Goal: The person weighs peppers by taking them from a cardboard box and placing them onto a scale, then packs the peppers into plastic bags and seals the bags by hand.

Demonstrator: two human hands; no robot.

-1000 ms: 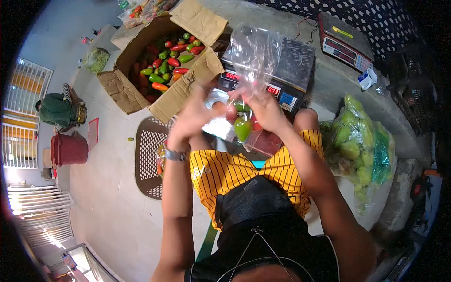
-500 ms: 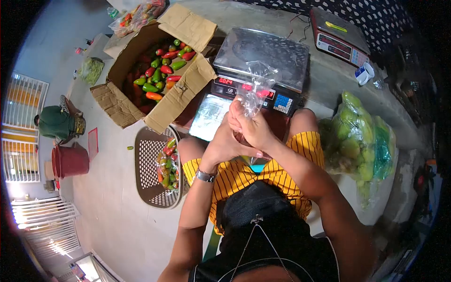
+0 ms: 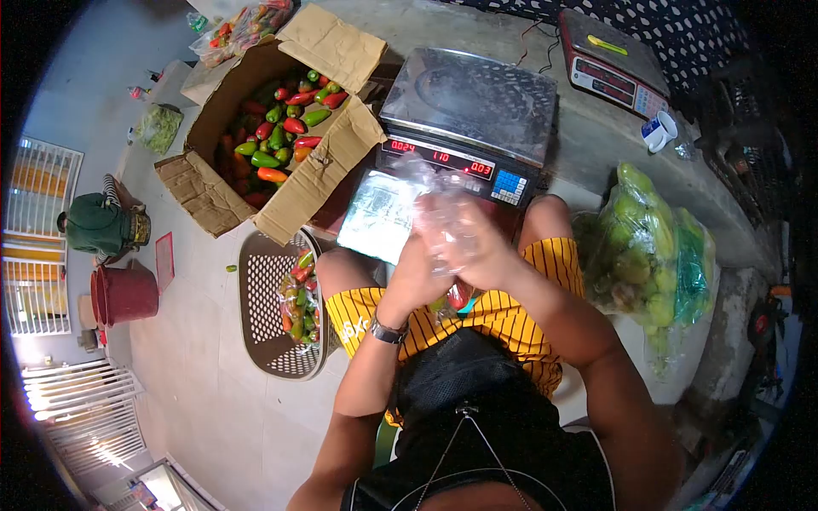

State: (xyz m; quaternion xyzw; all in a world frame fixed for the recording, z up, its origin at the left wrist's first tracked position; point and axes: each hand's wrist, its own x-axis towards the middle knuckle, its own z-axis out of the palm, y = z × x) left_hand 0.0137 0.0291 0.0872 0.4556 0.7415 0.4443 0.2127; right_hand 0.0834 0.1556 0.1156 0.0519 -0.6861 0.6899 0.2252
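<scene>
Between my knees I hold a clear plastic bag (image 3: 419, 177) whose top is crumpled above my fingers. My left hand (image 3: 414, 274), on the arm with the watch, is wrapped round the bag's neck. My right hand (image 3: 479, 247), smeared by motion, is closed on the plastic just beside it. Below my hands a red pepper (image 3: 459, 295) shows through the bag, with some green next to it. The digital scale (image 3: 467, 102) lies beyond my hands with red digits lit. A shiny silvery sheet (image 3: 371, 217) is in front of it.
An open cardboard box (image 3: 328, 162) of red and green peppers stands left of the scale. On the floor, a perforated basket (image 3: 264, 294) holds bagged peppers. Bags of green vegetables (image 3: 641, 255) sit at right. A second scale (image 3: 615, 72), a mug (image 3: 658, 132) and a distant person (image 3: 98, 223) are visible.
My right hand has shifted slightly and blurs, and the bag's upright top has folded over to the left. The red pepper below my hands now shows.
</scene>
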